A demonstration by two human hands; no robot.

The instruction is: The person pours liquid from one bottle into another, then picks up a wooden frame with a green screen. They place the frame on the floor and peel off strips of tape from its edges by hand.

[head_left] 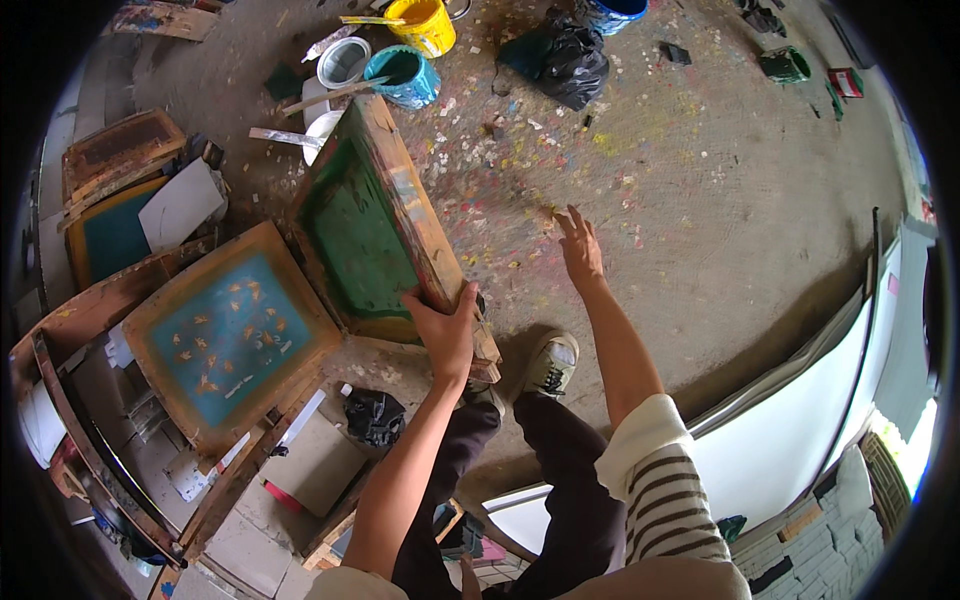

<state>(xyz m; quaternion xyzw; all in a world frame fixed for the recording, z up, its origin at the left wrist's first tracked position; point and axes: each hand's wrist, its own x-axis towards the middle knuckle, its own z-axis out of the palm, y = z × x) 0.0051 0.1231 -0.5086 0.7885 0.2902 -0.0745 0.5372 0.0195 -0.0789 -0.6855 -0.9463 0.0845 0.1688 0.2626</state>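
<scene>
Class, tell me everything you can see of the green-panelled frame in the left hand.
The green-panelled frame looks wooden, with a thick, worn side rail blotched with paint. Its green panel is patchy, darker toward the edges. It stands tilted, the panel facing left, beside a blue-panelled frame. The left hand grips the rail toward its near end. What supports its lower edge is unclear.

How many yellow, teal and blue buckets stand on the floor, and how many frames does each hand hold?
Yellow bucket: 1
Teal bucket: 1
Blue bucket: 1
Green-meshed frame in left hand: 1
Frames in right hand: 0
Total: 4
</scene>
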